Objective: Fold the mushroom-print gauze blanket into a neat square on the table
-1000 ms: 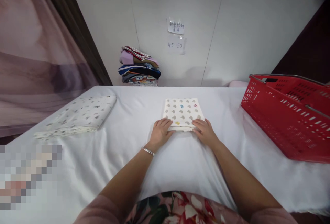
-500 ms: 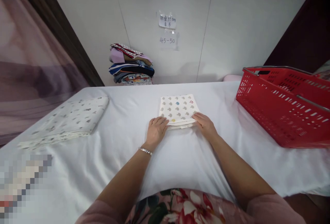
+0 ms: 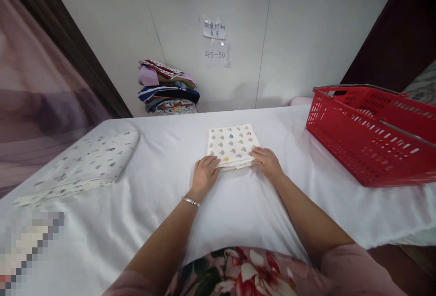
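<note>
A small folded white cloth point(image 3: 233, 141) with grey, blue, red and yellow prints lies on the table in front of me. My left hand point(image 3: 205, 172) grips its near left corner, fingers on top and the thumb at the edge. At the near right corner, my right hand point(image 3: 267, 160) holds the cloth the same way, thumb partly hidden. Several layers show along the near edge between both hands. A silver bracelet point(image 3: 190, 201) circles my left wrist.
A white sheet point(image 3: 163, 150) covers the table. On the left lies a larger folded white cloth point(image 3: 85, 162) with small dark prints. A red plastic basket point(image 3: 371, 141) stands on the right. Behind the table's far edge, folded fabrics point(image 3: 168, 91) are stacked against the wall.
The view has shifted slightly, so things at the sides sit a little differently in it. Both hands stay at the near corners of the folded cloth.
</note>
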Tool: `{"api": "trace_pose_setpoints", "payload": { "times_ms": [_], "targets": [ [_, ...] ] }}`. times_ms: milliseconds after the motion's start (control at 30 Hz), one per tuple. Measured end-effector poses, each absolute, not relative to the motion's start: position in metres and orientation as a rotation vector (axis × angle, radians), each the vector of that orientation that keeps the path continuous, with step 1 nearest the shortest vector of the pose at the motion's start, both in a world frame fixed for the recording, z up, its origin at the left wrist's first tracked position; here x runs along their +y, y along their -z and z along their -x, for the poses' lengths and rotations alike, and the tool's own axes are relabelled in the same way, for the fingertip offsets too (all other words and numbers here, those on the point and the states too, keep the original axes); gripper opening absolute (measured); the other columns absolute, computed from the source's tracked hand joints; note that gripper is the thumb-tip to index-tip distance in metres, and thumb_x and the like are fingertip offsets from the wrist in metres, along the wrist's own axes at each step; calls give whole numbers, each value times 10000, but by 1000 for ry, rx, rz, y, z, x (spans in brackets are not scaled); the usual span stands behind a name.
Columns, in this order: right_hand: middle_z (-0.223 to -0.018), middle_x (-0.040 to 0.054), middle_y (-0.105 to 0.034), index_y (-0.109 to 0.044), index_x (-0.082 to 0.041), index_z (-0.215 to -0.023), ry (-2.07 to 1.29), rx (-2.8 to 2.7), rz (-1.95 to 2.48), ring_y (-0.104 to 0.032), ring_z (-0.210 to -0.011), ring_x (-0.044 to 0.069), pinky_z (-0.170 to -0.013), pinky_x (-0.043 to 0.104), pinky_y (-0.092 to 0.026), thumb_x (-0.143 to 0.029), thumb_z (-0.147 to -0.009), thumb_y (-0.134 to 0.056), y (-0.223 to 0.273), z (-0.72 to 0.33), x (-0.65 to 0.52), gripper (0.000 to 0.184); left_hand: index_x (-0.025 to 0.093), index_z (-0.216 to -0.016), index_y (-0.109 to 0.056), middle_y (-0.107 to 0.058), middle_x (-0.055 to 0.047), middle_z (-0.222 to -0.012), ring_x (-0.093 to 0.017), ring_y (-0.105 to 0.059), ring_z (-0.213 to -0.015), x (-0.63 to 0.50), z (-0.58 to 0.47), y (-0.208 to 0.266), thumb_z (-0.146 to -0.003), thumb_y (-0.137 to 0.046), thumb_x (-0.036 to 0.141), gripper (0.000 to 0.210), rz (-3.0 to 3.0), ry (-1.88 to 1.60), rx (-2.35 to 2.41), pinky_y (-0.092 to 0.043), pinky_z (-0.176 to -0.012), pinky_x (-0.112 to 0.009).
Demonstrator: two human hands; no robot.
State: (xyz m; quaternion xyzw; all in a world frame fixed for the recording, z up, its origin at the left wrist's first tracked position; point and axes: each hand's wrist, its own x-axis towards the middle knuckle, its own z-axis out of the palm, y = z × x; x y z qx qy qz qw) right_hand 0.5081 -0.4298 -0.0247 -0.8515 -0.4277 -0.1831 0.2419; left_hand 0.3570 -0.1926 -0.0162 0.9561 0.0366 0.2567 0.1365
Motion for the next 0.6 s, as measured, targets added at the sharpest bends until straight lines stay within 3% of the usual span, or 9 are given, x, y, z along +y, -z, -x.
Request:
{"api": "trace_pose_setpoints", "payload": {
  "times_ms": [100,267,400,500,600],
  "targets": [
    [-1266,2,-582,-635,-294,-1144,583,-1139,2329,-398,-1284,229,-1023,433,-336,-189,-910,-391,21,-511,-428,354,256,-1090,-648,-626,-48,-1185,-246,-494,-1158,-192,-358,18,-854,-533,280,264,-2755,-766,116,-387,-972,-432],
    [-1261,12,-585,-638,-268,-1153,375,-1186,2349,-446,-1242,229,-1006,418,-405,-175,-881,-406,26,-514,-430,370,251,-1085,-650,-626,-44,-1186,-248,-500,-1147,-192,-358,19,-848,-542,261,260,-2759,-780,119,-398,-955,-429],
    [-1327,-5,-527,-555,-272,-1259,288,-1155,2289,-398,-1288,197,-1035,407,-401,-136,-864,-359,29,-509,-439,461,252,-1086,-650,-625,-47,-1186,-247,-497,-1150,-191,-358,20,-847,-542,264,262,-2748,-778,123,-401,-955,-429],
    [-1365,-2,-481,-499,-279,-1308,337,-1073,2293,-405,-1279,193,-1045,406,-394,-135,-841,-385,25,-506,-443,502,250,-1085,-651,-623,-45,-1191,-251,-494,-1154,-191,-358,21,-847,-545,262,261,-2744,-784,130,-402,-956,-431],
    [-1325,23,-508,-559,-280,-1249,468,-996,2361,-458,-1211,220,-986,400,-440,-155,-842,-419,21,-506,-441,448,253,-1082,-652,-622,-42,-1193,-250,-497,-1151,-190,-359,22,-846,-545,264,259,-2735,-791,128,-409,-953,-426]
  ]
}}
